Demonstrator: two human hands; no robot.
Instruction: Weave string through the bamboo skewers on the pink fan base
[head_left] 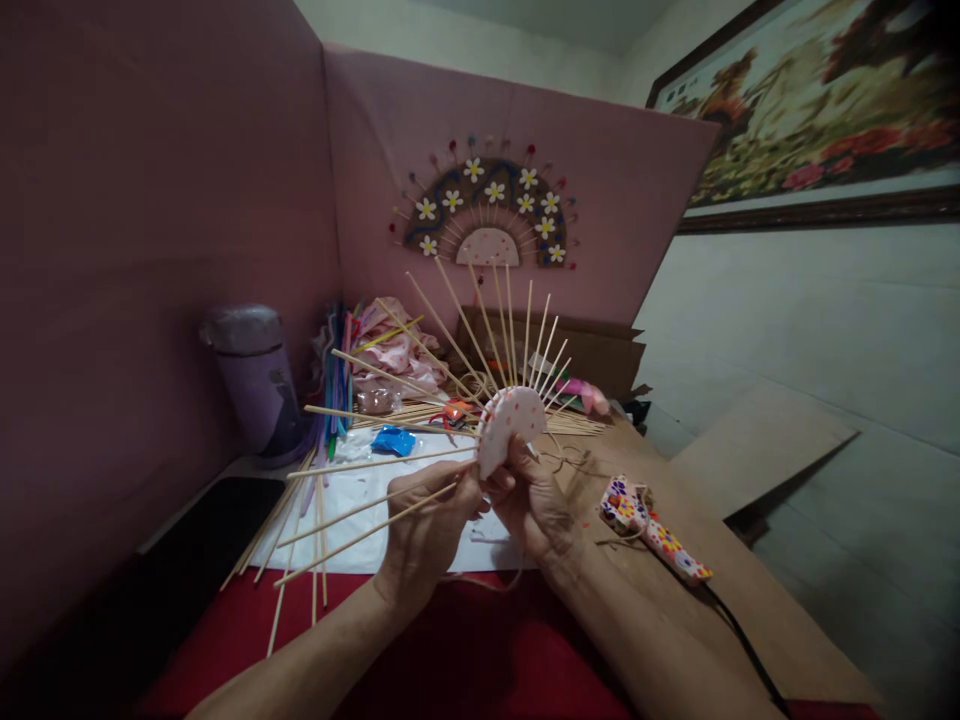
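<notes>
I hold a half-made fan in front of me: a pale semicircular hub with red dots (504, 425) from which several thin bamboo sticks (450, 335) spread upward and to the left. My left hand (427, 530) is closed, pinching the lower sticks near the hub. My right hand (534, 498) is closed on the hub's lower edge from the right. A thin string (480, 580) hangs below my hands.
A finished flowered fan (487, 215) hangs on the pink partition. Behind the hub lie loose sticks (300, 520), a white sheet (360, 500), a purple jar (255, 385), coloured scraps and a cardboard box (592, 350). A dotted glue gun (652, 530) with black cord rests on the board at right.
</notes>
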